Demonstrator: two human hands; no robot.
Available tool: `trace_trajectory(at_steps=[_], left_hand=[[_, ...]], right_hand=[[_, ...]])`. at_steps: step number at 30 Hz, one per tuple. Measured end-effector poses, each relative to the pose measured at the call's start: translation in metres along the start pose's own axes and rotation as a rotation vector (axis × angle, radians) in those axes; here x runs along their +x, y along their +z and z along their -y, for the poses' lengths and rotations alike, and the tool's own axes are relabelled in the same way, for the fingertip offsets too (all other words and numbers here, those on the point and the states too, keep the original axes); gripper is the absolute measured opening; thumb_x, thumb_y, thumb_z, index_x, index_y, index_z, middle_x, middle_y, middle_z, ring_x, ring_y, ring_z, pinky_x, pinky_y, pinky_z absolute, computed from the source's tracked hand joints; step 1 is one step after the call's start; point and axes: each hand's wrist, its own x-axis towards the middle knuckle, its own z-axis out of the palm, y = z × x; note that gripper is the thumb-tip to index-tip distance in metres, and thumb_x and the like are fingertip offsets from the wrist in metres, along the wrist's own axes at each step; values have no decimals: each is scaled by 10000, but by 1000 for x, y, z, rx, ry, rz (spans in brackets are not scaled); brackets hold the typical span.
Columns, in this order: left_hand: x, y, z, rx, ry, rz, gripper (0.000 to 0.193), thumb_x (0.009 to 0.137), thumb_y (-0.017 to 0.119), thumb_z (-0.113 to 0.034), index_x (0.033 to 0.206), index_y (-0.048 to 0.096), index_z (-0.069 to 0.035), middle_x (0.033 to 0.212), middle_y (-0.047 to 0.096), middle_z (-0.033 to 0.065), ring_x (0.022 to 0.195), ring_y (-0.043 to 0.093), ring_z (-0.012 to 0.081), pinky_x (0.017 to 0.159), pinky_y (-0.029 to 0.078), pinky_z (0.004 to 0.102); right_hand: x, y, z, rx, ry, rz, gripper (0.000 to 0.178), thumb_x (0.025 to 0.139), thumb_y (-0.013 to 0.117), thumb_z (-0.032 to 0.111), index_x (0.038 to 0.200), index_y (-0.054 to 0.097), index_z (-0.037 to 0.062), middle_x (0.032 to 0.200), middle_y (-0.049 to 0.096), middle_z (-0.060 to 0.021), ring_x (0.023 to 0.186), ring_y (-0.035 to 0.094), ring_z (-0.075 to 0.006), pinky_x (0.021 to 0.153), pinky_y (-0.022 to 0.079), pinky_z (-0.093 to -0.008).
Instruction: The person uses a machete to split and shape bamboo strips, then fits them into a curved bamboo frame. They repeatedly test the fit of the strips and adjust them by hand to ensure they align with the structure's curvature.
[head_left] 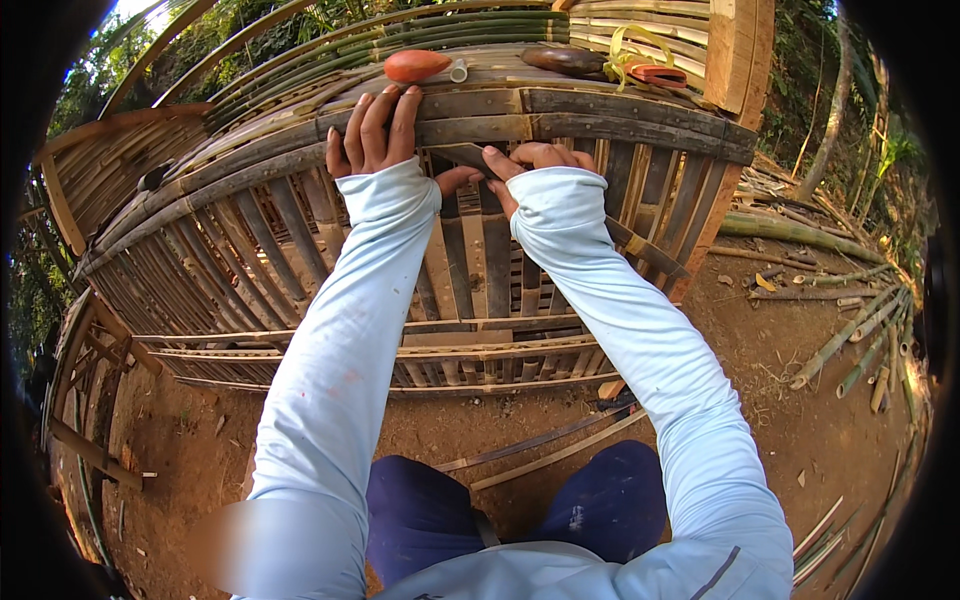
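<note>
My left hand (378, 132) lies over the dark bamboo top rail (470, 130), its fingers stretched out and apart. Its thumb reaches right, to the slats just below the rail. Close beside it, my right hand (535, 168) is closed, thumb and fingers pinching a thin dark bamboo slat (462, 154) under the rail. The slat's far end is hidden behind the rail. Split bamboo slats (455, 250) stand upright along the panel beneath both hands.
On the bamboo surface behind the rail lie a red oval object (417, 66), a short pale tube (459, 70), a dark brown elongated object (565, 62) and a red-and-dark item (657, 75) beside yellowish strips (635, 50). A wooden post (735, 55) rises right. Bamboo poles (850, 340) lie on the ground.
</note>
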Motion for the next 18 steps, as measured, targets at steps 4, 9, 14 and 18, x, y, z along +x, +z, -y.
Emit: trace_trajectory(at_steps=[4,9,14,18], left_hand=[[0,0,1,-11,-6,19,1185,473,693,-855,1443,462,-216,1453,429,-1,1394,341,231,1131,113,533],[-1,1,0,-8,-17,15,1171,468,753,-801,1444,457,-225,1455,425,-8,1400,334,228,1136,106,534],[0,0,0,-26,-20,-3,1167,461,800,-752,1442,449,-228,1460,414,-10,1407,322,228,1140,105,536],[0,0,-2,3,-19,28,1185,465,822,-725,1460,415,-225,1469,391,-4,1420,294,229,1145,104,541]], right_hand=[[-3,4,1,6,18,3,345,853,739,293,1194,693,263,948,642,18,906,613,-196,841,405,-394],[-6,7,-1,-2,26,10,449,802,794,289,1236,682,287,964,611,16,926,590,-187,863,404,-399],[-4,9,0,-24,6,-30,454,795,798,276,1234,681,287,965,611,21,929,587,-188,851,399,-396],[-6,12,-4,-43,-27,-72,469,784,802,265,1236,680,283,971,608,23,934,584,-189,842,395,-398]])
